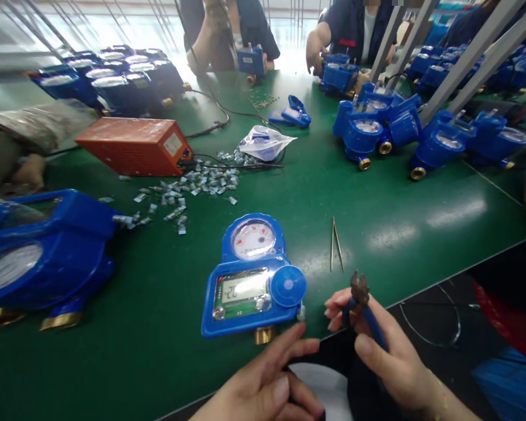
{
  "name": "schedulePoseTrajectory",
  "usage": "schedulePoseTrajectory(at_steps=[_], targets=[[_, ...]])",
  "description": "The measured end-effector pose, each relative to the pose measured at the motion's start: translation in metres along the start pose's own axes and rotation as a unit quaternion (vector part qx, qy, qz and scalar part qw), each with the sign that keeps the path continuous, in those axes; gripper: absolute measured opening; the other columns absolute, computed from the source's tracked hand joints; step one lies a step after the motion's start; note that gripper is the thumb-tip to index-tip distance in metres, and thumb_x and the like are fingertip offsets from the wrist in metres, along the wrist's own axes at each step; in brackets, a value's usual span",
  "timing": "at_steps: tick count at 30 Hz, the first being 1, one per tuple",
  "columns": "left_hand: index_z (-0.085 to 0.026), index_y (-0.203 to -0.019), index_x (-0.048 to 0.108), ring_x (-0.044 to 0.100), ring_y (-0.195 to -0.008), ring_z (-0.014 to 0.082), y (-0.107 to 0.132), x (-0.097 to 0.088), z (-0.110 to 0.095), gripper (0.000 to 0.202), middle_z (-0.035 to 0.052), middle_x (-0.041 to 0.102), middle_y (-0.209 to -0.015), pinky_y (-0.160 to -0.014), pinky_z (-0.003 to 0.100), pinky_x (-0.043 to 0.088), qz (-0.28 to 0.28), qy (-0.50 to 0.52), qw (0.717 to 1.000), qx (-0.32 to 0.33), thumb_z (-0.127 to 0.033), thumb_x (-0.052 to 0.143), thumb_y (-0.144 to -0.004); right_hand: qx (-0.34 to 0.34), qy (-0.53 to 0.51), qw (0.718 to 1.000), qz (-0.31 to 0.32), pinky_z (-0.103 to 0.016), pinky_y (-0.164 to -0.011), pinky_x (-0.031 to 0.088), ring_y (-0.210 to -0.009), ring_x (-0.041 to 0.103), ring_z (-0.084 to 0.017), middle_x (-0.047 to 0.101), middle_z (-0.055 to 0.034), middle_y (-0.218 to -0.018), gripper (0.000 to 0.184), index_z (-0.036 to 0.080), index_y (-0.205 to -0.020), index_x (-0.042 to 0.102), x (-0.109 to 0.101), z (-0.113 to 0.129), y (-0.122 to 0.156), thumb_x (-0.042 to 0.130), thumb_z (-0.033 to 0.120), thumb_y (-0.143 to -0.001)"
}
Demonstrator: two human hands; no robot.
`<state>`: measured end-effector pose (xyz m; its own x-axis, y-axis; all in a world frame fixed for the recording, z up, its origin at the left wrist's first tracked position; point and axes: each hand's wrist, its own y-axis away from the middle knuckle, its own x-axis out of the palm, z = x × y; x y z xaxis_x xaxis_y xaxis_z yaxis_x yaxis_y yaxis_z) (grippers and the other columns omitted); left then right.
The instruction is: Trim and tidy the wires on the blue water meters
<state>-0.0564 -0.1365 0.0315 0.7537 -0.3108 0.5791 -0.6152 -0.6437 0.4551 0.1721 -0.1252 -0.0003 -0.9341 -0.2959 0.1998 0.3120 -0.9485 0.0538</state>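
A blue water meter [210, 324] lies in front of me, with a round dial and a lit display panel; its brass fitting [264, 335] points toward me. A small clear piece [301, 314] hangs at the meter's lower right corner. Just below that corner is my left hand [274, 374], its index and middle fingers stretched out, nothing visible in its grasp. My right hand [390, 351], to the right at the table edge, grips blue-handled pliers [360, 289] with the jaws pointing up. Metal tweezers [336, 245] lie on the table beyond them.
On the green table [298, 193] sit an orange box [131, 146] with cables, a pile of small silvery parts [206, 180] and a plastic bag [267, 143]. More blue meters [39, 257] stand left, back left and right [363, 134]. Co-workers' arms [318, 47] show across the table.
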Motion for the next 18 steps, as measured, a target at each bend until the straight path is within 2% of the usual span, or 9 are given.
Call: schedulePoseTrajectory(at_steps=[2, 4, 5, 7, 9, 10, 13, 18], targets=[[-0.045, -0.127, 0.047, 0.060, -0.099, 0.0245, -0.015, 0.002, 0.005, 0.043, 0.0030, 0.028, -0.148, -0.075, 0.035, 0.049, 0.021, 0.107, 0.994, -0.013, -0.039, 0.057, -0.085, -0.034, 0.035, 0.999, -0.008, -0.036, -0.092, 0.041, -0.103, 0.050, -0.025, 0.047, -0.0086, -0.125, 0.040, 0.026, -0.122, 0.049, 0.001, 0.002, -0.009, 0.056, 0.047, -0.089], [-0.044, -0.125, 0.049, 0.057, -0.101, 0.0235, -0.027, 0.005, 0.010, 0.040, 0.0013, 0.020, -0.151, -0.069, 0.030, 0.048, 0.038, 0.154, 0.987, 0.008, -0.034, 0.055, -0.087, -0.053, 0.053, 0.997, 0.000, -0.038, -0.097, 0.038, -0.109, 0.048, -0.026, 0.045, -0.0078, -0.128, 0.038, 0.025, -0.121, 0.050, 0.005, 0.001, -0.017, 0.056, 0.047, -0.089], [-0.042, -0.124, 0.050, 0.057, -0.101, 0.0221, -0.032, 0.007, 0.014, 0.037, 0.0015, 0.022, -0.149, -0.067, 0.028, 0.048, 0.037, 0.167, 0.985, 0.022, -0.032, 0.054, -0.088, -0.056, 0.058, 0.997, 0.007, -0.038, -0.099, 0.037, -0.112, 0.046, -0.027, 0.046, -0.0076, -0.128, 0.038, 0.025, -0.121, 0.050, 0.007, 0.000, -0.020, 0.055, 0.046, -0.090], [-0.036, -0.122, 0.052, 0.055, -0.097, 0.0184, -0.039, 0.010, 0.021, 0.032, 0.0045, 0.037, -0.139, -0.065, 0.026, 0.046, 0.010, 0.188, 0.981, 0.047, -0.029, 0.048, -0.092, -0.057, 0.068, 0.996, 0.023, -0.039, -0.102, 0.035, -0.116, 0.044, -0.027, 0.046, -0.0077, -0.128, 0.040, 0.025, -0.125, 0.048, 0.012, -0.002, -0.024, 0.054, 0.045, -0.091], [-0.029, -0.119, 0.054, 0.055, -0.089, 0.0151, -0.045, 0.013, 0.029, 0.027, 0.0066, 0.054, -0.114, -0.065, 0.025, 0.045, -0.029, 0.198, 0.977, 0.070, -0.028, 0.043, -0.094, -0.058, 0.077, 0.995, 0.030, -0.038, -0.100, 0.038, -0.114, 0.046, -0.026, 0.045, -0.0077, -0.128, 0.042, 0.026, -0.128, 0.045, 0.017, -0.004, -0.024, 0.055, 0.044, -0.091], [-0.026, -0.116, 0.054, 0.055, -0.084, 0.0139, -0.048, 0.014, 0.033, 0.025, 0.0060, 0.057, -0.101, -0.064, 0.025, 0.044, -0.041, 0.199, 0.976, 0.078, -0.029, 0.042, -0.094, -0.055, 0.079, 0.995, 0.031, -0.037, -0.098, 0.040, -0.111, 0.047, -0.026, 0.045, -0.0077, -0.127, 0.042, 0.026, -0.127, 0.046, 0.018, -0.004, -0.023, 0.055, 0.043, -0.091], [-0.021, -0.107, 0.052, 0.052, -0.071, 0.0114, -0.051, 0.015, 0.040, 0.021, 0.0017, 0.056, -0.077, -0.063, 0.024, 0.041, -0.066, 0.192, 0.976, 0.081, -0.035, 0.045, -0.093, -0.036, 0.074, 0.996, 0.035, -0.037, -0.092, 0.045, -0.104, 0.050, -0.025, 0.046, -0.0082, -0.122, 0.037, 0.025, -0.123, 0.048, 0.021, -0.002, -0.019, 0.054, 0.043, -0.091], [-0.021, -0.111, 0.044, 0.047, -0.064, 0.0112, -0.051, 0.015, 0.042, 0.033, -0.0020, 0.053, -0.070, -0.063, 0.025, 0.037, -0.080, 0.179, 0.978, 0.065, -0.047, 0.048, -0.090, -0.050, 0.096, 0.993, 0.047, -0.041, -0.096, 0.040, -0.109, 0.048, -0.028, 0.048, -0.0089, -0.119, 0.037, 0.025, -0.121, 0.050, 0.021, -0.001, -0.011, 0.053, 0.046, -0.090]])
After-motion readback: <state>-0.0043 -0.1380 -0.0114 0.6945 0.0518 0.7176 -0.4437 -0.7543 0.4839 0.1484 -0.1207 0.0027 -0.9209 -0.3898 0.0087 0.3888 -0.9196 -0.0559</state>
